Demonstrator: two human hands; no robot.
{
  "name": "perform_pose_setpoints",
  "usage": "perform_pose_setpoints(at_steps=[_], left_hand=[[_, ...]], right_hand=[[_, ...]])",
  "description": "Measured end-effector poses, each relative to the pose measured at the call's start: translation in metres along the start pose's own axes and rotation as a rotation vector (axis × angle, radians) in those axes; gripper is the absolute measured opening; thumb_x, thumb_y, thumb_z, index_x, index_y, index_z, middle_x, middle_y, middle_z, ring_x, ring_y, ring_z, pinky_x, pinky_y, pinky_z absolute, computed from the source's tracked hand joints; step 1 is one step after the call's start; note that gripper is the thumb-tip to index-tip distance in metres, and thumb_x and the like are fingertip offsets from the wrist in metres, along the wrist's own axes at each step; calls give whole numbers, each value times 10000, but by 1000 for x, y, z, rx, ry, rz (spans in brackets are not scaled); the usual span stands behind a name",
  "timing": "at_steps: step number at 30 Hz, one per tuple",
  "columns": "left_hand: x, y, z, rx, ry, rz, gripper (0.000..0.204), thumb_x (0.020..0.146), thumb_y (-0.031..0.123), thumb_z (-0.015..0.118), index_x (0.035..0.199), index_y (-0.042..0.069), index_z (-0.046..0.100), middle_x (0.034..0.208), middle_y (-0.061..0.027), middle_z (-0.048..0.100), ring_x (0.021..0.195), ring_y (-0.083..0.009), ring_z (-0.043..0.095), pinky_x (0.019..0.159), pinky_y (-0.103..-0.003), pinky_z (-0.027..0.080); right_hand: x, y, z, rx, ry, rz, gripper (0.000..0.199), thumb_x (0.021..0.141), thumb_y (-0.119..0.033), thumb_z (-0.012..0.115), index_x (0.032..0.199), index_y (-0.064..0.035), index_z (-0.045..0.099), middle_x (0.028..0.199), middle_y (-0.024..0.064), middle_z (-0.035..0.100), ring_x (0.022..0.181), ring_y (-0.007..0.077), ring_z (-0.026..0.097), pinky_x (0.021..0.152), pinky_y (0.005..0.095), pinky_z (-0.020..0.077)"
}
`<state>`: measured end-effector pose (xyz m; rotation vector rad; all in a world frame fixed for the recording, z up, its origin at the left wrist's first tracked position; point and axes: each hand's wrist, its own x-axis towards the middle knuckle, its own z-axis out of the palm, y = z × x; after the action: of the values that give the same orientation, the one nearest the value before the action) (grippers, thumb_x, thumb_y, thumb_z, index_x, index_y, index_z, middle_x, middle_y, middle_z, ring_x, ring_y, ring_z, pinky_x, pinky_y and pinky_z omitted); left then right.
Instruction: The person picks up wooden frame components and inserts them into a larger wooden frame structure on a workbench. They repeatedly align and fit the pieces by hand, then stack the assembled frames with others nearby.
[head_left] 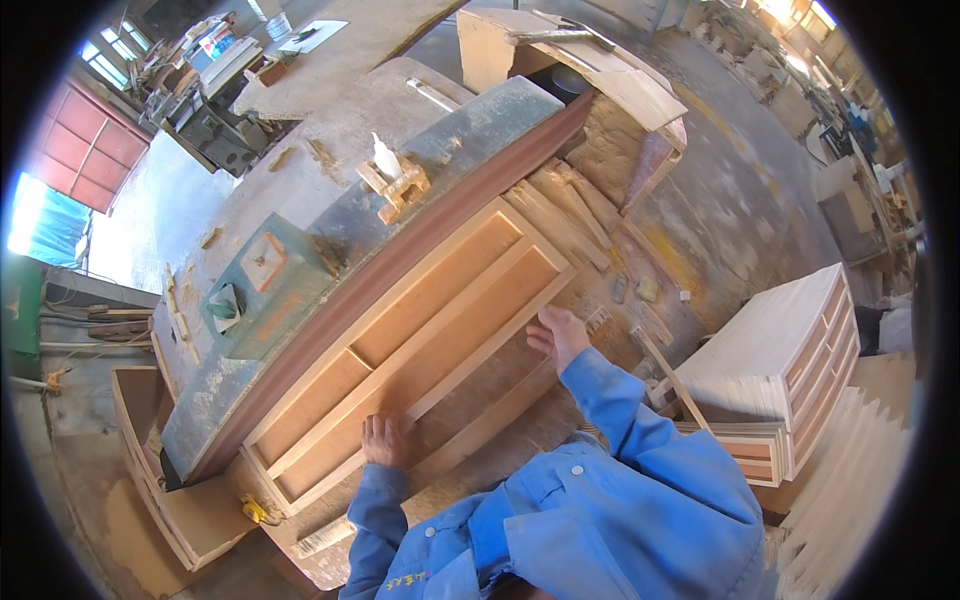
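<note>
wooden panel frame (415, 335) lies flat on the table (300, 190), pressed along a reddish belt edge (420, 225) of the machine. left hand (390, 440) rests on the near rail, fingers curled over it; right hand (558, 335) flat on the frame's end, fingers spread. judgement: frame positioned, one edge in work. finished stack (780, 350) at right.

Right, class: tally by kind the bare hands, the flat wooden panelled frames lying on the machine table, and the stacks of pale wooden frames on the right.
Bare hands: 2 (left hand, right hand)
Flat wooden panelled frame: 1
Stack of pale wooden frames: 1
Total: 4
</note>
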<state>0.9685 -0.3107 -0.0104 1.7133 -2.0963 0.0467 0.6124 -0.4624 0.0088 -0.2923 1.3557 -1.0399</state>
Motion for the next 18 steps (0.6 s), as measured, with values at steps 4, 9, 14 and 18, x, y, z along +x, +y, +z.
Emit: perform_pose_setpoints(at_steps=[4,9,14,18], left_hand=[[4,2,-19,-41,12,23,274,787,186,750,1011,103,614,944,-117,588,847,-331,573,727,-458,483],[-3,17,-34,-61,-2,53,287,761,147,771,996,115,610,937,-106,590,866,-321,582,731,-449,486],[-10,33,-49,-109,-71,113,400,683,115,813,1025,75,609,948,-135,597,866,-340,588,747,-463,501],[7,39,-90,87,193,-98,536,705,194,832,1178,67,615,1112,-153,610,1048,-373,579,909,-493,485]], right_hand=[[-1,14,10,206,-226,215,412,933,-259,694,1262,-51,561,1175,96,656,1069,257,653,925,440,552],[-5,31,24,320,-369,269,371,946,-226,656,1281,-93,570,1208,87,655,1110,244,638,922,417,549],[-31,27,8,389,-423,222,430,932,-162,672,1330,-84,530,1309,99,609,1218,265,588,1035,458,499],[-48,24,-21,467,-515,266,521,879,-121,735,1351,-76,517,1358,93,584,1269,272,557,1086,464,469]])
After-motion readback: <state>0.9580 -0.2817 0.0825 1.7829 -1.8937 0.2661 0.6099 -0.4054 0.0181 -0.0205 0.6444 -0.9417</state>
